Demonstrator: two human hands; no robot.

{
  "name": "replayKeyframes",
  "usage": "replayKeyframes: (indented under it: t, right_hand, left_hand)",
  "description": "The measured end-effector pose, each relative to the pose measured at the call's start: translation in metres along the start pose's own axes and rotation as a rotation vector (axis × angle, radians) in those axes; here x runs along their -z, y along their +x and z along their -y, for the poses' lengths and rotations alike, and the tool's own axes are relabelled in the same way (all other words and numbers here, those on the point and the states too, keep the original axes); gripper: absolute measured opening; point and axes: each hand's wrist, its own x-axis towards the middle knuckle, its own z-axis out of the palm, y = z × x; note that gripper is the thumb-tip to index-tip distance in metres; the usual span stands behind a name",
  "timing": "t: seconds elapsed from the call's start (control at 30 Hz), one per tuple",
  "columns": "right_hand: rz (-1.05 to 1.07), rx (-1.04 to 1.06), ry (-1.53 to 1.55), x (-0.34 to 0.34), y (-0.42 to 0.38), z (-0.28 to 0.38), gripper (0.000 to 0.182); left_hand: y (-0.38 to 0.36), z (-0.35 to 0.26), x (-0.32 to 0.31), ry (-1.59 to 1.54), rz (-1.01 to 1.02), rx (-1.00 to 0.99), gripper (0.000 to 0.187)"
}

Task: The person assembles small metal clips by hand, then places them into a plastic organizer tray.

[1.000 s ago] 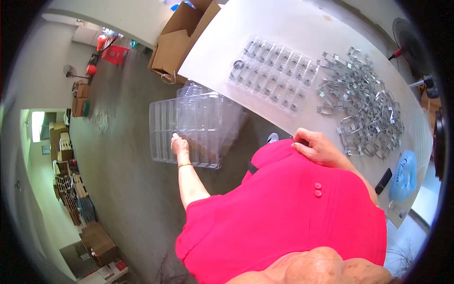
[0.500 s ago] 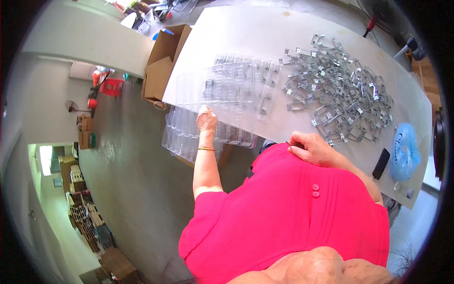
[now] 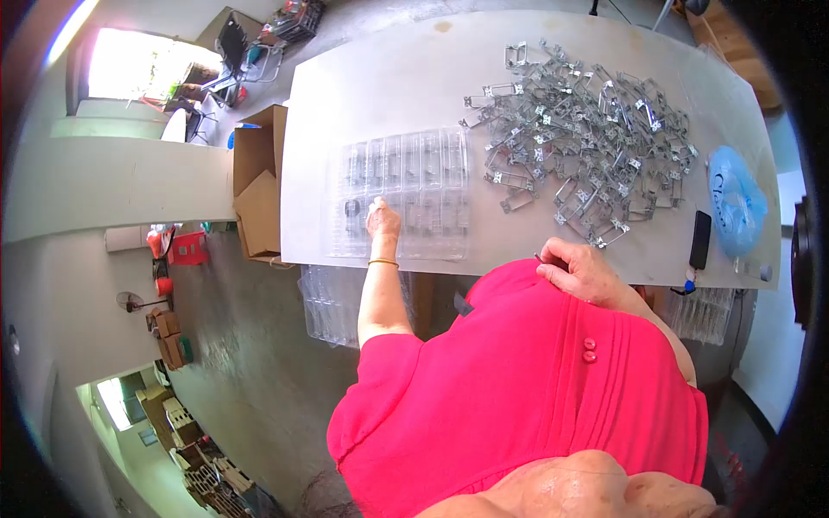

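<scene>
A clear plastic tray [image 3: 406, 194] with rows of compartments lies on the white table [image 3: 380, 78], near its front left edge. My left hand [image 3: 382, 220] is over the tray's near side, fingers curled together against its plastic. A small dark round spot shows just left of the fingertips. At the table's front edge, close to the red shirt, my right hand [image 3: 577, 266] pinches a small dark piece [image 3: 541, 257], too small to identify. Beyond that hand is a large heap of metal brackets [image 3: 587, 138].
A blue plastic bag [image 3: 737, 203] and a black phone [image 3: 700, 240] are on the right of the table. An open cardboard box [image 3: 257, 186] stands against its left edge. Stacked clear trays [image 3: 332, 306] are below the front edge.
The view has turned and shifted. The clear tray, earlier tilted and blurred at my left hand, now lies flat. My left hand is now over the tray; my right hand keeps its pinch.
</scene>
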Motion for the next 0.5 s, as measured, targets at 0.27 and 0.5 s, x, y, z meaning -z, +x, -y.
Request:
replayKeyframes:
  t: [0.27, 0.5]
  right_hand:
    - [-0.058, -0.031, 0.019, -0.008, 0.017, 0.005, 0.017]
    - [-0.054, -0.063, -0.024, -0.008, 0.028, 0.016, 0.018]
  left_hand:
    - [0.016, -0.009, -0.010, -0.027, 0.040, -0.022, 0.022]
    - [0.015, -0.016, -0.020, -0.020, 0.022, -0.031, 0.022]
